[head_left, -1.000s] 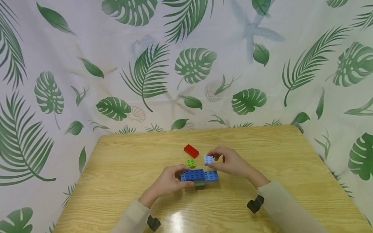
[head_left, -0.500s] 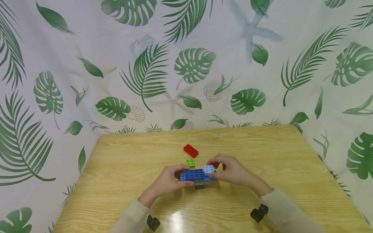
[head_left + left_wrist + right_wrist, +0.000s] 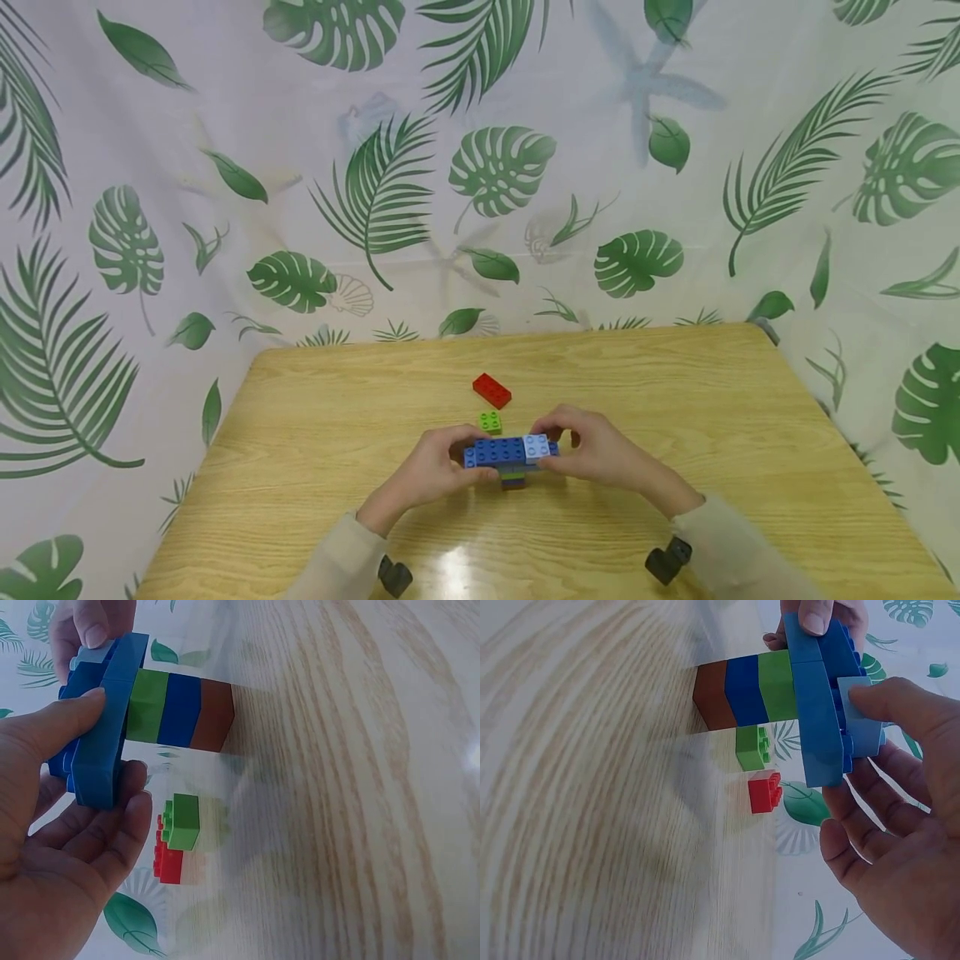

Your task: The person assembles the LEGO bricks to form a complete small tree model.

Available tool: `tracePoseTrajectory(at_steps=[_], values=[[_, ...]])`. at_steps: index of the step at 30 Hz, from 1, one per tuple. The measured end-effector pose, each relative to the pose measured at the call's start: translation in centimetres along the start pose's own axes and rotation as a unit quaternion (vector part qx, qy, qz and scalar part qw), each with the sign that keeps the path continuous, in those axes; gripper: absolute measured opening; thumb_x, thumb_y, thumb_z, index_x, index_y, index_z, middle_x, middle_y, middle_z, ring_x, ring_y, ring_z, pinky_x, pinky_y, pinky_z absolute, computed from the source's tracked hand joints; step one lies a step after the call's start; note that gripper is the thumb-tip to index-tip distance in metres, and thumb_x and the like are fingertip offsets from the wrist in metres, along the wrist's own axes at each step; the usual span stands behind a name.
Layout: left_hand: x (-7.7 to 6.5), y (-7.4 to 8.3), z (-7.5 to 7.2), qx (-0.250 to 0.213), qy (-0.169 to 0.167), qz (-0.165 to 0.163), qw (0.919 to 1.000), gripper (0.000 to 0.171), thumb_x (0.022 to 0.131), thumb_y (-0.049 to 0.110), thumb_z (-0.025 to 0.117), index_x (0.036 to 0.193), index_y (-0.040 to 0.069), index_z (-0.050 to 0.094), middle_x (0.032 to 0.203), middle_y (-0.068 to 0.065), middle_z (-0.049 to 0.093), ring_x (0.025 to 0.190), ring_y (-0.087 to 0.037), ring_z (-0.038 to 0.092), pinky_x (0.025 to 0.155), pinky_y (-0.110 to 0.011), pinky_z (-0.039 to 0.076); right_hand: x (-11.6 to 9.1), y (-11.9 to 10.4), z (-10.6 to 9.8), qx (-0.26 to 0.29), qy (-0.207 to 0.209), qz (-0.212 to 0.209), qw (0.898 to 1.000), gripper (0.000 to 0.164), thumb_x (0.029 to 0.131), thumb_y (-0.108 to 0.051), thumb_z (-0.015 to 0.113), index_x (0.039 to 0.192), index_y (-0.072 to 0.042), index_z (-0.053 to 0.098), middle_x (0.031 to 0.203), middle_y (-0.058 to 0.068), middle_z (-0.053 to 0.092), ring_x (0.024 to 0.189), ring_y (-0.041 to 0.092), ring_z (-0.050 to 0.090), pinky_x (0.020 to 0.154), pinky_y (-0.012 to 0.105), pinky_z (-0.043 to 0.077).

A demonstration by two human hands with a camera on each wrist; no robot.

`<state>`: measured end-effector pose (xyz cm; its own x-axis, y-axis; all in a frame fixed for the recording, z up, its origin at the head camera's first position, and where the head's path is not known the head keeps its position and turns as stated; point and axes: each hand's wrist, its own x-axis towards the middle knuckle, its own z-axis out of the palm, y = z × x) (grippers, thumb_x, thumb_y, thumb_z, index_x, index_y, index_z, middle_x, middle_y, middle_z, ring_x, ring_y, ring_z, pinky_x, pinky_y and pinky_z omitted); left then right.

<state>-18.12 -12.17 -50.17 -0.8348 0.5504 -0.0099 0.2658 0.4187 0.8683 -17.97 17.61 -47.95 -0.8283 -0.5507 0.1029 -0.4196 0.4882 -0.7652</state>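
Observation:
A toy-brick build stands on the table, T-shaped. Its column stacks a brown brick [image 3: 710, 694], a blue brick [image 3: 744, 690] and a green brick [image 3: 776, 686]; medium-blue bricks [image 3: 817, 724] form the wide layer above. On that layer sits a dark blue brick [image 3: 498, 451]. My left hand [image 3: 438, 462] grips the build's left end between thumb and fingers. With thumb and fingers my right hand [image 3: 596, 448] pinches a light blue brick [image 3: 536, 448], which lies on the wide layer against the dark blue brick's right end. Whether it is fully pressed down I cannot tell.
Just behind the build lies a loose lime-green brick [image 3: 490, 422]. Farther back is a red brick [image 3: 492, 390], set at a slant. The wooden table [image 3: 337, 383] ends at a leaf-patterned curtain [image 3: 525, 192].
My right hand has lowered the light blue brick from behind the build onto its right side, next to the dark blue brick. My left hand has kept its grip in place.

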Motion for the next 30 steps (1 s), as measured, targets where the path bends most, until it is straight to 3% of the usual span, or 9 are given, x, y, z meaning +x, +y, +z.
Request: tracePoseTrajectory(at_steps=[4,9,30], values=[[-0.1,0.0,0.1,0.002,0.003,0.002,1.0000,0.043,0.092,0.029,0.084,0.130,0.013,0.070,0.119,-0.005,0.072,0.094,-0.015,0.063,0.078,-0.024,0.054,0.0,0.0,0.2,0.005,-0.006,-0.003,1.000,0.031,0.093,-0.025,0.082,0.120,-0.018,0.069,0.112,-0.002,0.070,0.100,0.015,0.063,0.081,0.033,0.050],[-0.1,0.0,0.2,0.004,0.007,-0.003,1.0000,0.043,0.093,0.029,0.084,0.130,0.013,0.070,0.120,-0.005,0.072,0.096,-0.017,0.063,0.080,-0.024,0.054,0.0,0.1,0.5,0.042,-0.022,-0.001,0.999,0.028,0.095,-0.019,0.080,0.118,-0.015,0.065,0.117,0.005,0.071,0.104,0.020,0.067,0.082,0.035,0.058],[-0.1,0.1,0.3,0.008,0.013,-0.001,0.9999,0.042,0.092,0.028,0.084,0.129,0.012,0.070,0.119,-0.005,0.072,0.095,-0.016,0.064,0.081,-0.023,0.054,0.0,1.1,1.1,0.058,-0.001,-0.020,0.998,0.029,0.091,-0.013,0.082,0.117,-0.012,0.069,0.110,0.004,0.069,0.090,0.012,0.058,0.078,0.031,0.056]])
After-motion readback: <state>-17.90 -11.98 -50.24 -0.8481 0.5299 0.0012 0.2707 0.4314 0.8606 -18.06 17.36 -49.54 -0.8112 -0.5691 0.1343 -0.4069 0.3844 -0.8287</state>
